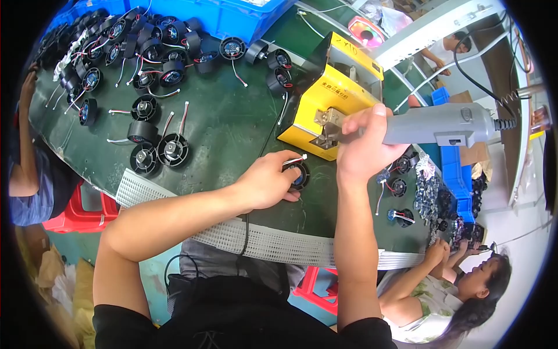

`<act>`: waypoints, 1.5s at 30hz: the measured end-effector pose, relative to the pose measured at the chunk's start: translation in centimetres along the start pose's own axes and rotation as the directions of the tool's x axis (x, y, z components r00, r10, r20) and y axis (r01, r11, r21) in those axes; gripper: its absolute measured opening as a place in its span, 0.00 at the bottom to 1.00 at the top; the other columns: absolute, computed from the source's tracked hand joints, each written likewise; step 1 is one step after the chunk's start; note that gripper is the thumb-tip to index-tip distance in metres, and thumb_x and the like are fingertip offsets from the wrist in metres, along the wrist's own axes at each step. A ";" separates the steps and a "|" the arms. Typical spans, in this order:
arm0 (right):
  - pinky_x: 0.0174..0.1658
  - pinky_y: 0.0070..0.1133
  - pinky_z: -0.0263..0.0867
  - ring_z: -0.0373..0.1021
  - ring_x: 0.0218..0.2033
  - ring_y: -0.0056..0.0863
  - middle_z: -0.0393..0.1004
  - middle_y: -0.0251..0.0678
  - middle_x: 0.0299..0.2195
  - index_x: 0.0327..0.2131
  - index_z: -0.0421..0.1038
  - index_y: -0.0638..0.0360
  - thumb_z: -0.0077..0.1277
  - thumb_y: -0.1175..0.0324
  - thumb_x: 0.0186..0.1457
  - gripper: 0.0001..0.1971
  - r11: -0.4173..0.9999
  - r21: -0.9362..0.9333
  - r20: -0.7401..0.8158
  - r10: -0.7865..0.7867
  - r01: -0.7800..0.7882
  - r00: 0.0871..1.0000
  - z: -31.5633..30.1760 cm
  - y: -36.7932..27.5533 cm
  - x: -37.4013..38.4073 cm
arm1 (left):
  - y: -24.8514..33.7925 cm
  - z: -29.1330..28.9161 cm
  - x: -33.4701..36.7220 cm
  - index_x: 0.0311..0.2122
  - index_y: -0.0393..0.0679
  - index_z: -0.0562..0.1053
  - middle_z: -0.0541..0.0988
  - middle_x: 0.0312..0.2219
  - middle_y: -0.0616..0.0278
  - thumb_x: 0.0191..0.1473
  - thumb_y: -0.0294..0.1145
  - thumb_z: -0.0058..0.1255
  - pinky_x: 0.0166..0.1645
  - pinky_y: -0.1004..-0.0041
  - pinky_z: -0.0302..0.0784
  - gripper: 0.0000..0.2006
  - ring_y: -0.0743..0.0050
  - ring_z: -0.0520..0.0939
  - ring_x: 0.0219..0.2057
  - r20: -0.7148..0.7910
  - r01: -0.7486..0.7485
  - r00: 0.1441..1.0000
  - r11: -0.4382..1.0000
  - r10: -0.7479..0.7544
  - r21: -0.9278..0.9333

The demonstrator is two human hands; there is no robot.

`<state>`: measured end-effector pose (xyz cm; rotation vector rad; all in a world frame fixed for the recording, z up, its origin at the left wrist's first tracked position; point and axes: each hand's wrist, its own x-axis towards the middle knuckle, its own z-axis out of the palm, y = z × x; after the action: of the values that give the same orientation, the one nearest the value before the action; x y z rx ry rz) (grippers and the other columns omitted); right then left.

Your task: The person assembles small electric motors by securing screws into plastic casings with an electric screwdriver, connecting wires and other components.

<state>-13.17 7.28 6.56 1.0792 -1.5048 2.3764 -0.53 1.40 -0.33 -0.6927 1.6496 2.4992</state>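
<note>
My right hand is wrapped round a grey electric screwdriver, which lies nearly level with its coiled cord trailing off to the right. Its front end meets the metal outlet of a yellow and black screw feeder box; the bit's tip is hidden by fingers and outlet. On the green bench, just in front of the feeder, the fingers of my left hand close round a small black round fan motor. A short white plug lead sticks up from this motor beside my fingers.
Several more fan motors sit left, with a heap behind them beside a blue bin. More small parts lie right. White perforated edging borders the bench. Co-workers are at left, lower right and far right.
</note>
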 end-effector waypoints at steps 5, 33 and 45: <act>0.20 0.17 0.61 0.62 0.13 0.19 0.65 0.34 0.14 0.56 0.46 0.67 0.46 0.77 0.57 0.26 0.999 -0.048 0.032 -0.006 0.008 0.999 -0.2 0.3 0.0 | 0.2 0.1 -0.2 0.56 0.34 0.63 0.75 0.39 0.50 0.61 0.26 0.41 0.40 0.71 0.84 0.18 0.63 0.83 0.34 -0.006 0.010 1.000 1.000 -0.010 0.005; 0.19 0.21 0.63 0.62 0.14 0.21 0.63 0.35 0.19 0.59 0.43 0.63 0.44 0.79 0.56 0.30 0.963 0.178 0.032 0.201 -0.203 0.979 -0.8 -1.8 -6.4 | 0.5 0.0 0.0 0.49 0.36 0.69 0.76 0.38 0.55 0.60 0.26 0.42 0.40 0.71 0.83 0.13 0.67 0.81 0.33 -0.005 0.029 1.000 0.997 -0.030 -0.068; 0.19 0.21 0.64 0.62 0.14 0.22 0.64 0.35 0.19 0.59 0.42 0.62 0.44 0.78 0.57 0.29 0.960 0.214 0.040 0.179 -0.183 0.983 -0.6 -1.5 -6.6 | 0.2 -0.2 0.3 0.49 0.31 0.68 0.75 0.38 0.49 0.58 0.26 0.43 0.38 0.70 0.84 0.15 0.63 0.82 0.31 -0.001 0.008 1.000 0.993 -0.008 -0.121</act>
<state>-7.91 10.19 3.32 1.0514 -1.4332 2.7162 -0.77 1.05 -0.33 -0.7113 1.5017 2.6113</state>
